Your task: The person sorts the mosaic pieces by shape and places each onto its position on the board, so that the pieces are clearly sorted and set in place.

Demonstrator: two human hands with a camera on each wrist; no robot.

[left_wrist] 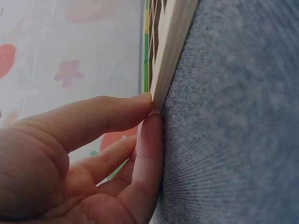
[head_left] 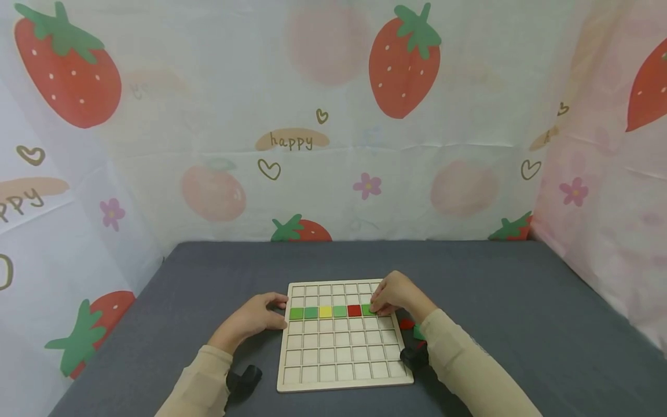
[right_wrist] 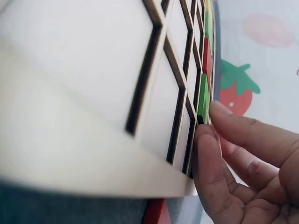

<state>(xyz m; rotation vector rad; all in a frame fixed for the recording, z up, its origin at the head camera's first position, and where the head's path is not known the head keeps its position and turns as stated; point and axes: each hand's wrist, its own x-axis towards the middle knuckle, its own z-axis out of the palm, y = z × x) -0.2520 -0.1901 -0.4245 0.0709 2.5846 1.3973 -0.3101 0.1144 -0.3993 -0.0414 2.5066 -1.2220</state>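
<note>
A pale wooden grid board (head_left: 327, 355) lies on the dark cloth, one of its upper rows holding a line of square green, yellow and red tiles. At the board's left edge, my left hand (head_left: 253, 315) pinches the rim between thumb and a finger; the left wrist view shows the fingertips (left_wrist: 150, 128) right at the board's side. My right hand (head_left: 398, 294) reaches over the right side. Its thumb and finger pinch the end of a green tile (right_wrist: 203, 99), the rightmost visible one in the row. Beside that tile sits a red tile (head_left: 354, 311).
Loose red pieces (head_left: 406, 324) and a green piece (head_left: 419, 333) lie by the board's right edge, partly hidden by the right sleeve (head_left: 464, 356). Black wrist devices (head_left: 245, 381) show near both forearms. A strawberry-print curtain (head_left: 333, 191) closes off the table's far side.
</note>
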